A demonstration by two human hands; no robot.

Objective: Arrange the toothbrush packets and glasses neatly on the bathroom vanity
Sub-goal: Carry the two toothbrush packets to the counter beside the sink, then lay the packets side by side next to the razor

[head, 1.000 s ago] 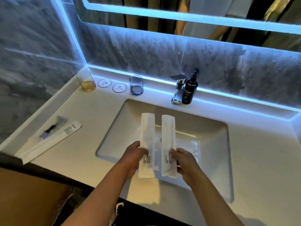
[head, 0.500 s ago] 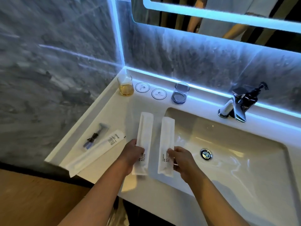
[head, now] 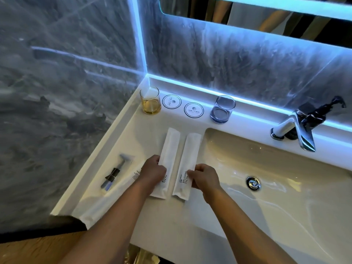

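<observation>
1. Left toothbrush packet (head: 168, 159): long white paper sleeve, black "TEETH" print near its near end, lying lengthwise near-to-far on the vanity (head: 133, 130) left of the basin, near end under a hand
2. Right toothbrush packet (head: 187, 164): same white sleeve, "BRUSHING TEETH" print, just beside and parallel to the first, narrow gap between, at the basin's left edge
3. Amber glass (head: 150, 101): clear tumbler, amber-tinted base, upright in the far left corner
4. Blue glass (head: 222, 109): clear tumbler, blue-tinted base, upright along the far ledge, well right of the amber one

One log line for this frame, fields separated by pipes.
left hand holds left packet | right hand holds right packet | packets parallel, beside sink | glasses untouched
</observation>
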